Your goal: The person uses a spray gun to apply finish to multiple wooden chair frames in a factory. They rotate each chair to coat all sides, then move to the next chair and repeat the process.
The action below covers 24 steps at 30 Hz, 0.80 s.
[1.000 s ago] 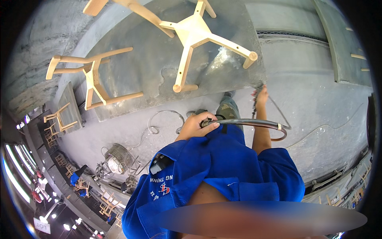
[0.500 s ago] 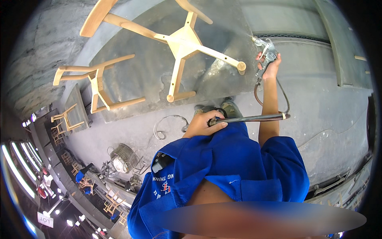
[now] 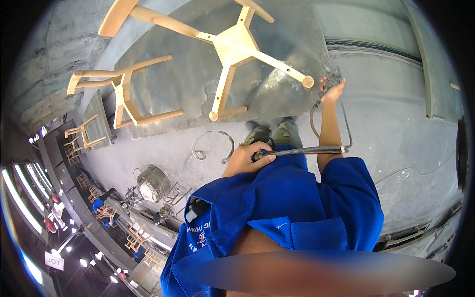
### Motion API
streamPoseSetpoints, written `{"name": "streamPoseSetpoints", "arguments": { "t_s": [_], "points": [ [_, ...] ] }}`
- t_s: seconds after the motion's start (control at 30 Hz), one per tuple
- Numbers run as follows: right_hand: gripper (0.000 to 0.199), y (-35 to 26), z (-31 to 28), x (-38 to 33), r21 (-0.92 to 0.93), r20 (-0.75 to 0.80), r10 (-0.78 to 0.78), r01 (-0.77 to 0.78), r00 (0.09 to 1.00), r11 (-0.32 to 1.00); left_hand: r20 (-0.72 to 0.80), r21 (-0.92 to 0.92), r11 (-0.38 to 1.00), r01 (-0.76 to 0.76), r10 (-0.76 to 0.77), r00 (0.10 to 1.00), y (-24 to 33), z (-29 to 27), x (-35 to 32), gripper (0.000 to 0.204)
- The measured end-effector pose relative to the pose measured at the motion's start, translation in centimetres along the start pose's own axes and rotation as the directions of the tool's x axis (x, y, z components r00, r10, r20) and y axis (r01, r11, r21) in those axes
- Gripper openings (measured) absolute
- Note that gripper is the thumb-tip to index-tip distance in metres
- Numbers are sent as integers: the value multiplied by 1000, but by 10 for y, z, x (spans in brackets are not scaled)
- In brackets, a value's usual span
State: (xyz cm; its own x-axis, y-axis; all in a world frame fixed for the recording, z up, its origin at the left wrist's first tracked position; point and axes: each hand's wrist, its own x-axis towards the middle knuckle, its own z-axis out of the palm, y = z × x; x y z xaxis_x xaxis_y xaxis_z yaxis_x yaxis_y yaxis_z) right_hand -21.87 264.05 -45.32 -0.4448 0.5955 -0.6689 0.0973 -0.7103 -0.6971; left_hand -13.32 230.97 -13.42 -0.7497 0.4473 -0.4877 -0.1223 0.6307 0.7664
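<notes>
My right hand [image 3: 335, 92] is closed around a metal spray gun [image 3: 333, 76], out to the right of the nearest pale wooden chair frame [image 3: 233, 45]. Mist blurs the gun's outline, and its nozzle is hard to make out. From the gun a thin hose loops down to a dark hose bundle [image 3: 307, 150] across my waist. My left hand [image 3: 249, 159] grips the end of that bundle in front of my body. The chair frame touches neither hand; one leg end points toward the gun. A second, smaller-looking wooden frame [image 3: 122, 96] stands farther left.
A grey stained board [image 3: 198, 64] lies beneath the frames. On the floor are a curled hose [image 3: 198, 151] and a round wire-guarded machine [image 3: 152, 183]. Another wooden frame [image 3: 85, 132] stands at far left. Down the left side, a person in blue [image 3: 99, 204] is among several chairs.
My right hand and the spray gun have come slightly lower, and the gun now looks hazier behind mist. The left hand keeps its hold on the hose bundle. The whole view has shifted a little.
</notes>
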Motion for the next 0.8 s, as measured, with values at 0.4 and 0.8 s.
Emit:
{"name": "streamPoseSetpoints", "arguments": {
  "t_s": [0.4, 0.8],
  "points": [
    [87, 107, -124, -83, -94, -63, 463, -468, 884, 879, 245, 2, 998, 61, -60, 968, -40, -34, -13, 32],
    [91, 215, 76, -125, 421, 245, 221, -309, 944, 853, 130, 82, 996, -42, 31, 991, -128, -111, -53, 31]
  ]
}}
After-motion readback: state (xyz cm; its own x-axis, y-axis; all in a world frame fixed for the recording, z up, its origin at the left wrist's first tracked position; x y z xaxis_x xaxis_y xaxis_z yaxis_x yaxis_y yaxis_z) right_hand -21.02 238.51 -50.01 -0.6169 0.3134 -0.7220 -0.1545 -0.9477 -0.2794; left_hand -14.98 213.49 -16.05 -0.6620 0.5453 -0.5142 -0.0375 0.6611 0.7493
